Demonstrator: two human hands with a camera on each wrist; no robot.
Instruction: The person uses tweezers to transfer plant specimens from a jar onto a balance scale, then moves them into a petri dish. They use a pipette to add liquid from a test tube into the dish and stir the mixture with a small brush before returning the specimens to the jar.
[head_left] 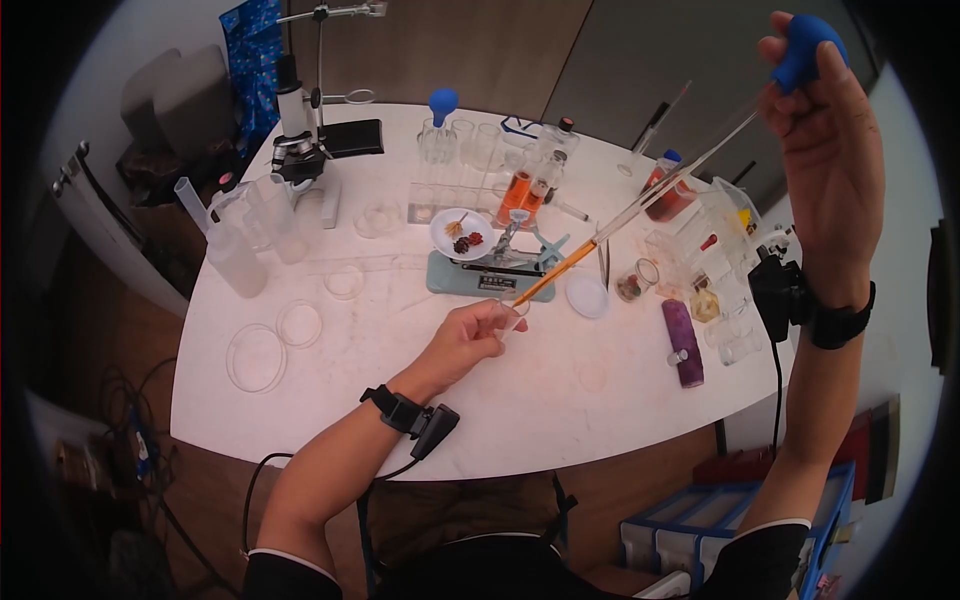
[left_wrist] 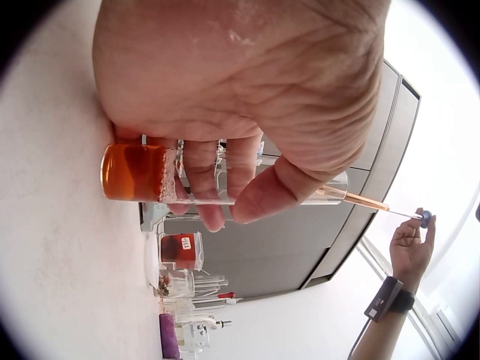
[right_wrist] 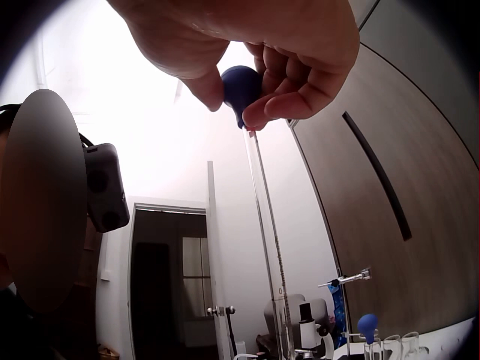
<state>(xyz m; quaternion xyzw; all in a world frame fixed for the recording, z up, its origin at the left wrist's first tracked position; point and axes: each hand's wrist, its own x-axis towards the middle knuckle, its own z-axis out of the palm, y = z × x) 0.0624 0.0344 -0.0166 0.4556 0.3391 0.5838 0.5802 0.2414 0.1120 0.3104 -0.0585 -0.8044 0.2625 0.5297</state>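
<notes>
My left hand (head_left: 462, 348) grips a clear glass tube (left_wrist: 135, 172) with orange liquid and a band of foam in its bottom. The tube stands close over the white table, fingers behind it and thumb in front. Up at the right, my right hand (head_left: 835, 160) pinches a blue rubber bulb (right_wrist: 241, 88) between thumb and fingers. The bulb caps a long graduated glass pipette (head_left: 650, 200), which slants down to the left. Orange liquid fills the pipette's lower part, and its tip reaches into the tube's mouth.
Behind the left hand stands a green balance (head_left: 460, 278) with a white dish of dried pieces. A bottle of orange liquid (head_left: 520, 195) is beyond it. A microscope (head_left: 297, 130) and plastic bottles stand left, petri dishes (head_left: 257, 358) nearer. Glassware and a purple block (head_left: 684, 345) lie right.
</notes>
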